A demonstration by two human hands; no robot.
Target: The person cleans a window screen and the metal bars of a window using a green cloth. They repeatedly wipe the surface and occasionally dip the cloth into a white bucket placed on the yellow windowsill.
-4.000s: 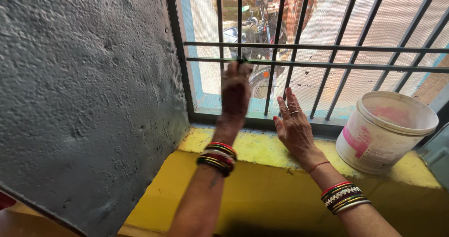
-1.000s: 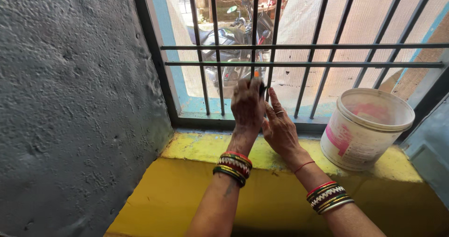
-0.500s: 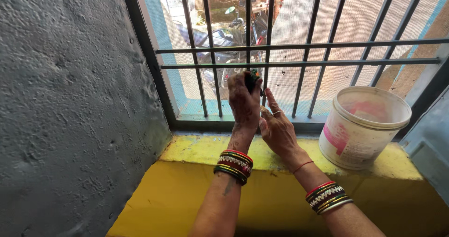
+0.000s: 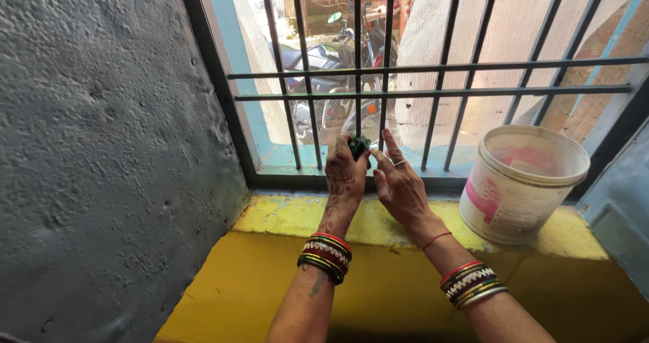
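The wall (image 4: 101, 153) is looking rough and bumpy, with dull grey paint. The window bars (image 4: 405, 79) are looking like dark, smooth painted metal. The ledge (image 4: 284, 214) is showing chipped yellow paint. The bucket (image 4: 520, 180) is looking like pale plastic, smeared pink. Shiny bangles (image 4: 326, 256) are glinting on the wrist.

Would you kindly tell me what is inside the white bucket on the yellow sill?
The white bucket shows pink smears on its inner wall and no contents in the part visible; its bottom is hidden by the near rim.
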